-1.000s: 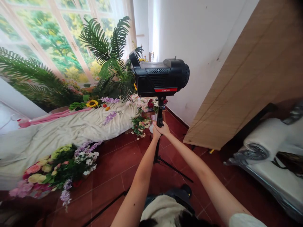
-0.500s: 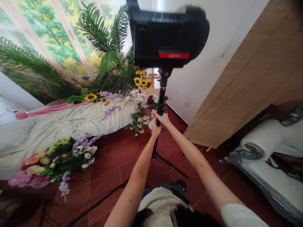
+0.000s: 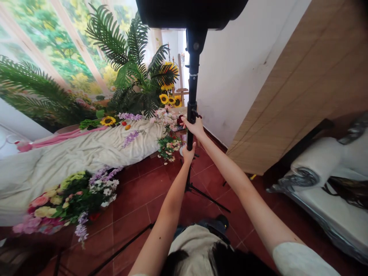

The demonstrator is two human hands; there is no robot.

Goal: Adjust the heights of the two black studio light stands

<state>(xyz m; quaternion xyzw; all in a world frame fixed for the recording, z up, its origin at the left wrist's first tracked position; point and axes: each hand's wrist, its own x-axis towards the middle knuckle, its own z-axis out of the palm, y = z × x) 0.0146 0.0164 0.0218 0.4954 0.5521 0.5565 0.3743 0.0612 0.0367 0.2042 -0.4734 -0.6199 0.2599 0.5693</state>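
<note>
So the black light stand point(image 3: 193, 90) is upright right in front of me. Left hand point(image 3: 188, 154) has its grip clamped round the pole low down; right hand point(image 3: 196, 128) is on it just under the collar, a couple of fingers poking past the side, so I can't tell how tight that grip is. Container-wise, there's only a pale round thing point(image 3: 181, 151) behind the left hand, mostly hidden, contents unclear. Small flowers point(image 3: 168, 147) sit beside it.

Left of that, a cream cloth point(image 3: 115, 145) drapes a long surface with a sunflower point(image 3: 108, 121) on top; big mixed bouquet point(image 3: 57, 207) at the near edge, base hidden. Palm fronds point(image 3: 135, 50) and more sunflowers point(image 3: 171, 100) crowd behind. Stand leg point(image 3: 211, 199) sprawls over the red tiles point(image 3: 138, 188). Tan panel point(image 3: 276, 96) and white sofa point(image 3: 339, 184) on the right. Lamp head point(image 3: 192, 13) is cut off up top.
</note>
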